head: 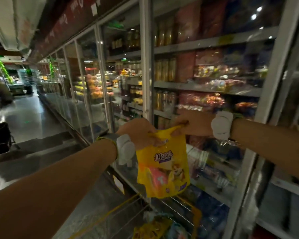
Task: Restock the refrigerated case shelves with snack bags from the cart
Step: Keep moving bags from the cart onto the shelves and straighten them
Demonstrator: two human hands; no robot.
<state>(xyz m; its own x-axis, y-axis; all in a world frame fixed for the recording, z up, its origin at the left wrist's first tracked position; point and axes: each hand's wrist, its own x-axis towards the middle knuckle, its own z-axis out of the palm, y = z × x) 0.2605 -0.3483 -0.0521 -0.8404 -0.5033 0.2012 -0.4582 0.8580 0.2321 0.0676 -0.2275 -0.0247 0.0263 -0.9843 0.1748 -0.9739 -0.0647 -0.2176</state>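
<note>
Below my grip I see the wire cart [171,219] holding more bags. My left hand [138,131] and right hand [190,125] both pinch the top edge of a yellow snack bag [162,168], which hangs beneath them. Beyond my hands stand the refrigerated case shelves [207,87], stocked with packets.

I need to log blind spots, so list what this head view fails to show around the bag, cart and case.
- Bag: top edge covered by left hand and right hand.
- Cart: cut off by the bottom edge; contents dim, count unclear.
- Shelves: products blurred behind glare.
- Case door: open or closed, cannot tell.
</note>
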